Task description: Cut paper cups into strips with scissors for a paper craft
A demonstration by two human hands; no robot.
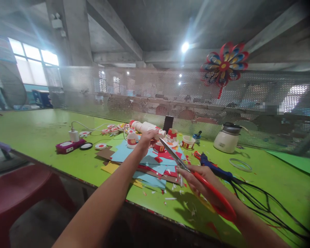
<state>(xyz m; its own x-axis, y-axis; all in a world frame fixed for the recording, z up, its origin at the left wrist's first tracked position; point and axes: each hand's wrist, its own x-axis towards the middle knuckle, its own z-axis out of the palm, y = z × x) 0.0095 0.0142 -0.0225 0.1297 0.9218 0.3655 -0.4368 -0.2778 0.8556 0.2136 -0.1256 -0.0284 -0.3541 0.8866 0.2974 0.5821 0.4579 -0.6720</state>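
My left hand (150, 136) is closed at the near end of a lying stack of white and red paper cups (146, 127); its fingertips are partly hidden. In my right hand (196, 175) is a pair of scissors (172, 154), gripped near the pivot. The red handle loop reaches back over my forearm, and the blades point towards the cup end by my left hand. Cut-down red and white cups (188, 142) stand around the hands. Below them lie light blue paper sheets (129, 153) on brown cardboard, with red scraps on top.
A blue glue gun (214, 168) with black cable lies right, near a clear ring (240, 165) and a cream jug (226, 138). Left are a purple power strip (68, 146) and black lid (86, 146). A phone (168, 123) stands behind. A perforated partition (144, 89) bounds the green table (41, 131).
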